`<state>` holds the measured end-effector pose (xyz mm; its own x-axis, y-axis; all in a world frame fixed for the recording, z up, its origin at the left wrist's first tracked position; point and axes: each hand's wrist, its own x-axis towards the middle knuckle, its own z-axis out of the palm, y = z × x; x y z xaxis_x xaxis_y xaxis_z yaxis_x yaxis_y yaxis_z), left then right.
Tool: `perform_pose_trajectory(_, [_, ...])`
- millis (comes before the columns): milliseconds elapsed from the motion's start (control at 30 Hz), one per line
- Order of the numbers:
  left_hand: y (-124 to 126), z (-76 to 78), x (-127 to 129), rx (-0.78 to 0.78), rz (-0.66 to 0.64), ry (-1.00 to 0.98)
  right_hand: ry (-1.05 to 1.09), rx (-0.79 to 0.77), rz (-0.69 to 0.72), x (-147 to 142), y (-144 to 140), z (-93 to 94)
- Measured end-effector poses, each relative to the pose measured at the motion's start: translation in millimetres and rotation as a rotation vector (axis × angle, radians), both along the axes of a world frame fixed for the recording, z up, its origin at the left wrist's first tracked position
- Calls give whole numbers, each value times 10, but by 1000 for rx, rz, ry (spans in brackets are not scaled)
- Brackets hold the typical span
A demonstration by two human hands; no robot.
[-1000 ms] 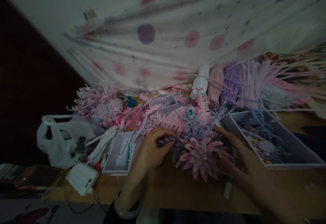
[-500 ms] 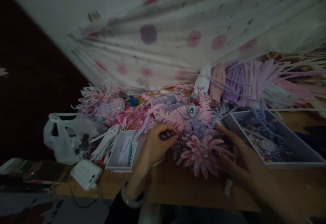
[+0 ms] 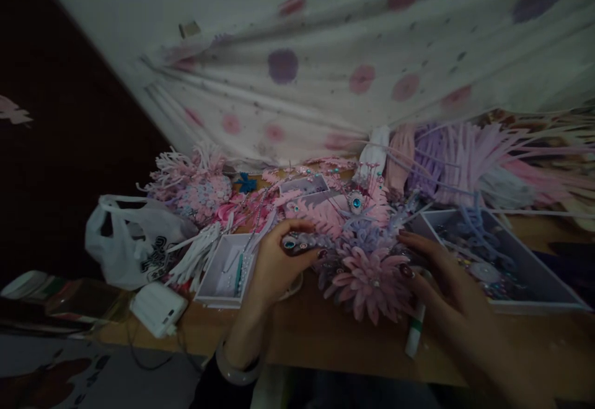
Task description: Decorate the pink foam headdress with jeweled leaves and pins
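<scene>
A large ornament of fuzzy pipe cleaners lies low over the table, with a pink many-petalled flower [image 3: 369, 282] at its front. Behind that flower rise lavender curls, pink leaf shapes and a blue gem [image 3: 356, 202] in a silvery setting. On the ornament's left side my left hand [image 3: 279, 263] is curled, thumb and fingers round its edge, with a teal gem [image 3: 289, 245] showing inside the curve. My right hand [image 3: 439, 279] grips the right side, its thumb by the petals and its fingers behind. The fingertips' exact contact is partly hidden in the dim light.
Left of my hands is a small white box [image 3: 223, 272] with beaded strands. Right, a larger white box [image 3: 539, 272] holds beads. A white plastic bag [image 3: 139, 241], power bank [image 3: 158, 310], and green-white tube [image 3: 415, 328] lie around. Pipe cleaner bundles [image 3: 427, 161] line the back.
The view has shifted slightly. My left fingers have lifted and spread a little, and the teal gem now shows between them. More of the green-white tube shows below my right hand.
</scene>
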<state>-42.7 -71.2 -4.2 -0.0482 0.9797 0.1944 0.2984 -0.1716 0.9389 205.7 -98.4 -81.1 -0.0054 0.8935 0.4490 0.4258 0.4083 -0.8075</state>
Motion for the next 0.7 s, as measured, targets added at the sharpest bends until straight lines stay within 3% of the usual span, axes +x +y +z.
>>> perform_pose_trajectory(100, [16,-95,47,-58,41,-288,14,-19,-7,-3,-8,18])
perform_pose_trajectory(167, [25,-134,89,-83,40,-363,6,-36,-11,-13,-9,31])
perform_pose_trajectory(467, [48,-269,134,-87,73,-153,55,-65,-54,5,-9,-172])
perform_pose_trajectory(700, [58,-269,115,-64,43,-32,-23,-97,-35,41,-27,-95])
